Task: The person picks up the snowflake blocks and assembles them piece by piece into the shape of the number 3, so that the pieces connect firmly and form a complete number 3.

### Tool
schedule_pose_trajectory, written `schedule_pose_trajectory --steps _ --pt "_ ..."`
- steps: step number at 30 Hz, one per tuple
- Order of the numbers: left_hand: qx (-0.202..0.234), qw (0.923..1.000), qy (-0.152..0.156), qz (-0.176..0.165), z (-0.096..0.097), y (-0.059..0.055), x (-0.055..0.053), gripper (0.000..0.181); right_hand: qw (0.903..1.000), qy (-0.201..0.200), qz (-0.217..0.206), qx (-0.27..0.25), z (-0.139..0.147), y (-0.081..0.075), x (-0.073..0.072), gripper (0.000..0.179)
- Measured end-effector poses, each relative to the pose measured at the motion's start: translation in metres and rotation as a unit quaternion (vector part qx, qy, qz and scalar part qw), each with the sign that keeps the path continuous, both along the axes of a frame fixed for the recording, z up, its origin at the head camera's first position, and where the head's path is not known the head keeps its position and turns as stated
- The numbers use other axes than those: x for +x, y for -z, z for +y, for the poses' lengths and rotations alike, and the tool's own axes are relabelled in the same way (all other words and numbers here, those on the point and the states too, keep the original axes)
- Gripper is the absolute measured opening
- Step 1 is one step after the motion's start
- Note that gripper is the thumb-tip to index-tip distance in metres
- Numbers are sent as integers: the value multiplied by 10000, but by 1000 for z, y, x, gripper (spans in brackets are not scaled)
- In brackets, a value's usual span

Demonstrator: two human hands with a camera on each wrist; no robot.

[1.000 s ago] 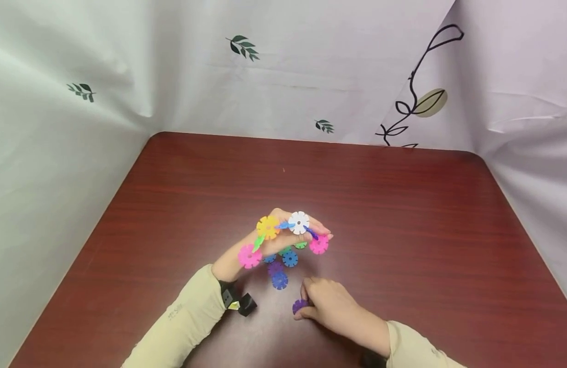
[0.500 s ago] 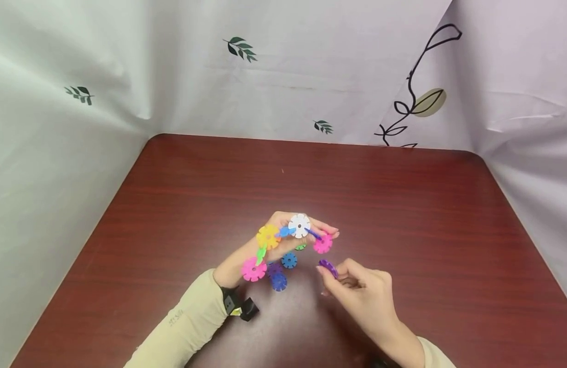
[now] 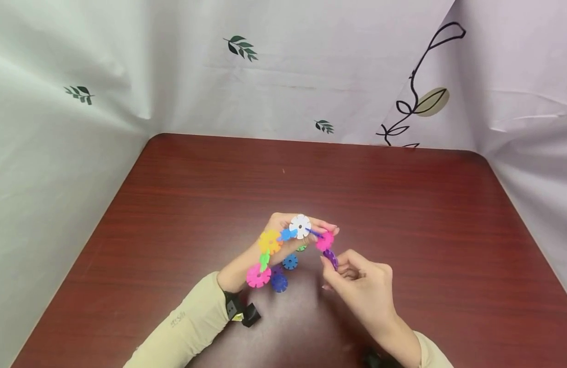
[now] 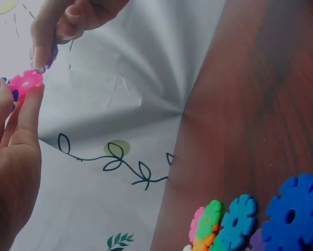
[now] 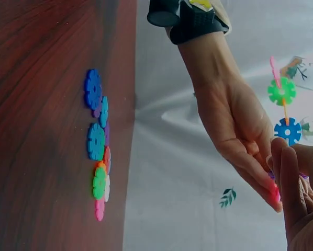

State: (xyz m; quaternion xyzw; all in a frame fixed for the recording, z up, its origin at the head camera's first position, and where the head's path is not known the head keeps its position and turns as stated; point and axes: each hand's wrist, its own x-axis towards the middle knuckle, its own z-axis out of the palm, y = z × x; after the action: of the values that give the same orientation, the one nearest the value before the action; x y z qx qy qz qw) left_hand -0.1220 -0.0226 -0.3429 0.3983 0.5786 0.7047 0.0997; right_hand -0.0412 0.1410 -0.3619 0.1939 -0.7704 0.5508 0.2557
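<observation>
A curved chain of notched plastic linking discs hangs over my left hand (image 3: 279, 222). It runs from a pink disc (image 3: 258, 276) through green, yellow (image 3: 270, 242), light blue and white (image 3: 296, 222) discs, then a dark blue one, to another pink disc (image 3: 325, 240). In the left wrist view, my left thumb and fingers pinch the chain near that end pink disc (image 4: 26, 81). With thumb and fingertips, my right hand (image 3: 368, 286) pinches a purple linking disc (image 3: 330, 259) right at the end pink disc's lower edge. Fingers partly hide the purple disc in both wrist views.
Several loose discs lie in a cluster on the dark red table (image 3: 403, 204), beneath the left hand, among them a blue disc (image 3: 279, 282) and a light blue disc (image 3: 290, 261). A black camera (image 3: 251, 315) sits on the left wrist. White curtains (image 3: 283, 76) surround the table.
My right hand has lifted the purple disc from near the table, up and right to the chain's end pink disc. The left hand keeps hold while the chain's lower end swings slightly down.
</observation>
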Motion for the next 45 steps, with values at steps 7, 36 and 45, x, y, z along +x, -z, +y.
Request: schedule_pose_trajectory --steps 7,36,45 --pt "494 9963 142 -683 5 -1 4 56 9992 317 -64 221 -1 -3 -1 23" --pt "-179 9919 242 -1236 6 7 11 55 9904 502 -1018 793 2 -21 -4 32" --pt "-194 9938 483 -985 -20 10 -14 50 9754 -590 -1661 1320 -4 -1 -10 19"
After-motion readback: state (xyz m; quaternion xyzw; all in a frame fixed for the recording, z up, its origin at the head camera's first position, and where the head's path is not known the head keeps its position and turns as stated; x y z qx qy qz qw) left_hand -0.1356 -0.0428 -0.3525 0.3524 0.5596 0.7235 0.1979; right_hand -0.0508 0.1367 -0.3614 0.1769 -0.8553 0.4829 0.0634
